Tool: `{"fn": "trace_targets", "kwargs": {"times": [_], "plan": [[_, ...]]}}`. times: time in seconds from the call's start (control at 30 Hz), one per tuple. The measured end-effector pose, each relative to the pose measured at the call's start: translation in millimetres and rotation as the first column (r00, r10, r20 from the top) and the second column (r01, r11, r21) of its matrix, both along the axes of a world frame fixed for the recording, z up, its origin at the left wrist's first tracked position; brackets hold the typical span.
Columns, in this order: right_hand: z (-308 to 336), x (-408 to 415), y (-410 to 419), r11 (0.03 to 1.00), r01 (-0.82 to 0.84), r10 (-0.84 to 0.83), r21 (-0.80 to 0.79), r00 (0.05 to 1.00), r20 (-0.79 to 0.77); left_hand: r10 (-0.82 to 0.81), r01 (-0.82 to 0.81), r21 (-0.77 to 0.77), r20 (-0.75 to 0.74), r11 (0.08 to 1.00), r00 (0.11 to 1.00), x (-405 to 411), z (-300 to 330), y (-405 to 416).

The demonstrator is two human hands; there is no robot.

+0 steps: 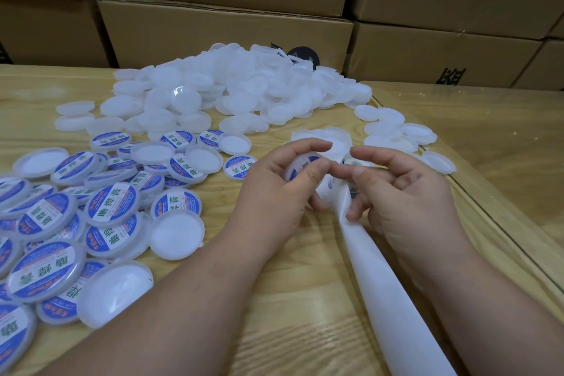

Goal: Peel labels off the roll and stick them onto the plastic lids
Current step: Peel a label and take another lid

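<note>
My left hand [280, 183] grips a white plastic lid [300, 166] that carries a blue and white label, thumb pressed on the label's face. My right hand [393, 189] is beside it, its lower fingers curled on the white backing strip [387, 281] that runs from the hands toward the bottom right. The label roll [351, 162] is mostly hidden between the hands. A heap of bare white lids [238, 91] lies at the back of the table. Several labelled lids [113, 207] are spread at the left.
Stacked cardboard boxes [225, 27] wall off the far side of the wooden table [290, 299]. A few bare lids [396, 131] lie at the right, near a dark seam [488, 214] in the table top.
</note>
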State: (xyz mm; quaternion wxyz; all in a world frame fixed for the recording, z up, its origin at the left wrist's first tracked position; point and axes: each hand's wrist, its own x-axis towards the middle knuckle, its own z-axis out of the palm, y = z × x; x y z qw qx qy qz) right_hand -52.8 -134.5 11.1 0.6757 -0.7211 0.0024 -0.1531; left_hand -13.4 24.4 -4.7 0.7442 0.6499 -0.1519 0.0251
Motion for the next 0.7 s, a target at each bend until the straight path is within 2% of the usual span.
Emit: {"fn": "trace_targets", "kwargs": {"times": [0.2,0.43,0.53,0.7], "plan": [[1.8,2.8,-8.0,0.99,0.125,-0.127,0.07,0.991,0.029,0.019,-0.02,-0.022,-0.04,1.0,0.999,2.3,-2.3,2.2],[-2.9,7.8,-15.8,0.969,0.246,-0.246,0.015,0.966,0.073,0.11,-0.118,-0.073,-0.104,0.99,0.989,3.0,2.3,4.9],[-7.9,11.4,-20.5,0.945,0.311,-0.301,-0.102,0.948,0.098,0.187,-0.21,-0.12,-0.181,0.97,0.966,4.7,3.1,2.9],[-14.3,15.8,-22.3,0.871,0.282,-0.276,-0.403,0.958,0.075,0.269,-0.344,-0.272,-0.279,0.899,0.922,14.7,1.5,4.3]]}}
